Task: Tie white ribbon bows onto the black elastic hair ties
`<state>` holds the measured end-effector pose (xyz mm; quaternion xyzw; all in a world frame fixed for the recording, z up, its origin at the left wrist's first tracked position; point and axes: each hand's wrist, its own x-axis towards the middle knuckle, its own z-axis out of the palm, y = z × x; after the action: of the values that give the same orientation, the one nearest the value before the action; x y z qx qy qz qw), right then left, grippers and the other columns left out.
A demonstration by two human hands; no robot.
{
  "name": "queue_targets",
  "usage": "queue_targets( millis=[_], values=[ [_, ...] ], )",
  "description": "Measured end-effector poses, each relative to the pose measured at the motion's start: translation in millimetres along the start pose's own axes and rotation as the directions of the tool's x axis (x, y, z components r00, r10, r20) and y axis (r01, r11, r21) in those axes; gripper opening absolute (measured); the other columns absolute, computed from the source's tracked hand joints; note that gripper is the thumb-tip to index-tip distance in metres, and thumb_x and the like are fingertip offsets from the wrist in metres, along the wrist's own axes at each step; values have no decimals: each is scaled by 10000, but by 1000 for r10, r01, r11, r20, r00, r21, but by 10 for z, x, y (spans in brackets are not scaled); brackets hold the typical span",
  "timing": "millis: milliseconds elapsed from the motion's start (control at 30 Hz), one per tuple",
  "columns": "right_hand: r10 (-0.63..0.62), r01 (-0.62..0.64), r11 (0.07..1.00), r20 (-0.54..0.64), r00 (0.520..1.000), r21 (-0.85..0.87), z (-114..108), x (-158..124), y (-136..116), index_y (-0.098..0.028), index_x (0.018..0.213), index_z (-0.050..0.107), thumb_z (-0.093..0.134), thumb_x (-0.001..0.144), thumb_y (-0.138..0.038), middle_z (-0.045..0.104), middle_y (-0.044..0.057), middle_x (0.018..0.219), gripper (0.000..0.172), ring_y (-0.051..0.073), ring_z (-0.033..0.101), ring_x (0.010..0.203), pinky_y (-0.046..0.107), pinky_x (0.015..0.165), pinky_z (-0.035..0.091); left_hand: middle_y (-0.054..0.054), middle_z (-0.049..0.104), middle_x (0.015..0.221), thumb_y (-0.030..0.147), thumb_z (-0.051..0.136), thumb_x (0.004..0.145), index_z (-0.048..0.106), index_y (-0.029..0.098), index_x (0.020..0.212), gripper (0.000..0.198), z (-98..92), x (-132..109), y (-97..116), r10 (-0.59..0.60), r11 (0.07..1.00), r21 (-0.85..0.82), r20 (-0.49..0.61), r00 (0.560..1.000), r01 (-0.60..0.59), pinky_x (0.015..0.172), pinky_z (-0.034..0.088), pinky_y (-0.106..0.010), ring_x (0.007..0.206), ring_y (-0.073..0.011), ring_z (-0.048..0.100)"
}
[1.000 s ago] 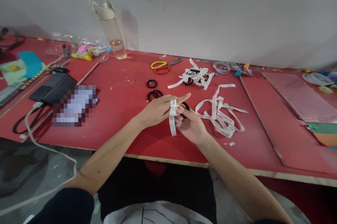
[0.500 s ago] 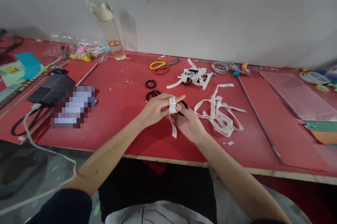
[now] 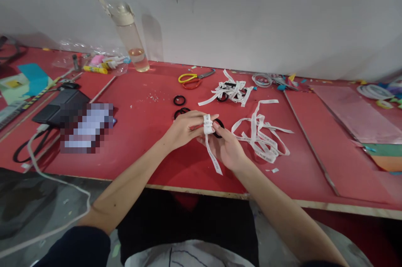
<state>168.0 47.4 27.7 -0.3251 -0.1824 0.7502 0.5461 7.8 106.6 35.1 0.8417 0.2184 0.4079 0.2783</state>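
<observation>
Left hand (image 3: 184,129): fingers near straight, printed white ribbon (image 3: 208,125) looped round them, tail hanging toward the table (image 3: 135,145). Right hand (image 3: 230,149) at the loop, fingers on a black ring (image 3: 222,123). Grip detail partly hidden.

Loose rings (image 3: 179,100) beyond left hand: one alone, overlapping ones just behind the fingers. Ribbon pile with black bits (image 3: 234,91) farther back, scissors (image 3: 196,79) beside it. More loose ribbon (image 3: 264,139) right of right hand. Bottle (image 3: 130,37) near wall; phone (image 3: 89,127), blurred, and black box (image 3: 61,106) at left.
</observation>
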Motion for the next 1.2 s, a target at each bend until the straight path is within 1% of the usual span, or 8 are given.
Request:
queue_targets(
  millis=[100, 300, 433, 567, 733, 867, 1000, 1200],
  values=[
    [20, -20, 1000, 2, 1000, 13, 11, -7, -37, -196, 860, 660, 817, 712, -356, 651, -11, 776, 268, 137, 598, 693, 329, 776, 571, -104, 716, 1187, 335, 549, 989, 692, 228, 1234, 304, -29, 16, 33, 14, 1000, -8, 55, 998, -14, 935, 521, -314, 1091, -180, 662],
    [52, -55, 998, 66, 996, 35, 11, -35, -89, -193, 813, 588, 653, 817, -354, 579, 3, 737, 173, 140, 572, 696, 309, 743, 557, -103, 713, 1073, 304, 583, 971, 662, 161, 999, 165, -52, 47, 113, -70, 988, -144, -140, 988, 50, 852, 524, -275, 998, -160, 668],
    [115, -114, 993, 105, 988, -14, 17, -54, -90, -191, 802, 570, 617, 840, -375, 537, -1, 709, 193, 131, 540, 664, 287, 717, 535, -98, 683, 1081, 338, 575, 975, 595, 169, 1110, 217, -50, 35, 93, -197, 928, -336, -77, 977, 160, 834, 520, -273, 992, -159, 654],
    [177, -169, 984, 187, 966, -54, 25, -70, -77, -190, 790, 561, 596, 854, -372, 497, -9, 651, 197, 137, 517, 643, 286, 684, 511, -77, 661, 1039, 354, 553, 986, 601, 189, 1170, 251, -79, 29, 100, -191, 892, -416, 2, 982, 174, 852, 517, -279, 965, -153, 644],
    [242, -228, 970, 214, 946, -88, 7, -63, -91, -184, 823, 561, 577, 858, -363, 461, -28, 588, 183, 123, 466, 569, 255, 579, 465, -80, 643, 1045, 336, 641, 931, 675, 200, 1074, 201, -174, 45, 158, -60, 958, -271, 134, 989, 95, 879, 501, -312, 983, -175, 613],
    [246, -229, 968, 209, 946, -101, -5, -49, -112, -194, 910, 575, 601, 858, -471, 469, -41, 594, 282, 109, 456, 525, 220, 485, 411, -87, 631, 1069, 294, 632, 935, 690, 199, 1070, 175, -191, 56, 125, 4, 981, -192, 152, 988, 25, 863, 504, -317, 964, -170, 608],
    [172, -137, 977, 216, 961, -164, 13, -63, -89, -190, 907, 577, 656, 811, -633, 541, -26, 662, 460, 115, 534, 574, 225, 499, 452, -70, 637, 996, 315, 579, 967, 704, 186, 1026, 188, -155, 58, 61, -28, 993, -110, 111, 993, 40, 807, 505, -280, 868, -141, 609],
    [68, -8, 939, 163, 984, -344, 62, -84, -21, -175, 908, 543, 759, 804, -435, 596, -21, 711, 353, 108, 573, 598, 241, 562, 462, -62, 686, 1007, 341, 596, 962, 695, 187, 1000, 187, -125, 40, -4, -141, 990, 36, 78, 987, 138, 823, 501, -274, 919, -156, 643]
  ],
)
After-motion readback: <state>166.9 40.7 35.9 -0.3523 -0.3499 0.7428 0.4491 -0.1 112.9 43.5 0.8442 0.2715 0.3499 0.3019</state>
